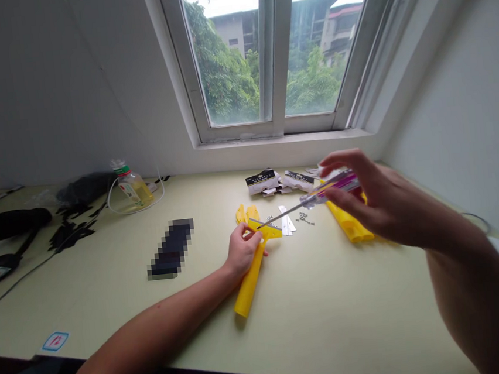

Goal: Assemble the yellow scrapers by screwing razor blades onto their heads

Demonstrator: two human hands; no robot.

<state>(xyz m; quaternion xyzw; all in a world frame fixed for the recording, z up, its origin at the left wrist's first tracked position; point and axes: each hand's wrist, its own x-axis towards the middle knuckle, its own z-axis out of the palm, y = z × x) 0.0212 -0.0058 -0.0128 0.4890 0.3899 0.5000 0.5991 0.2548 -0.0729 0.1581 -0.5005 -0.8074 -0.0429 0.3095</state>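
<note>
My left hand (240,251) is closed around the head of a yellow scraper (251,287), whose handle slants toward the table's front edge. A thin metal blade lies along its head. In my right hand (386,203), held by the fingers, is a screwdriver (337,186) with a clear and purple handle. Its shaft slopes down to the left, and the tip meets the scraper head by my left fingers. Small yellow pieces (247,213) lie just behind the head. To its right are flat metal blades (286,221) and several small screws (304,219).
More yellow scraper handles (351,224) lie partly behind my right hand. Black and white packaging (262,182) is near the window wall. On the left are a pixelated dark object (171,248), a bottle of yellow liquid (134,189), a cable and black items. A label (55,341) marks the front edge.
</note>
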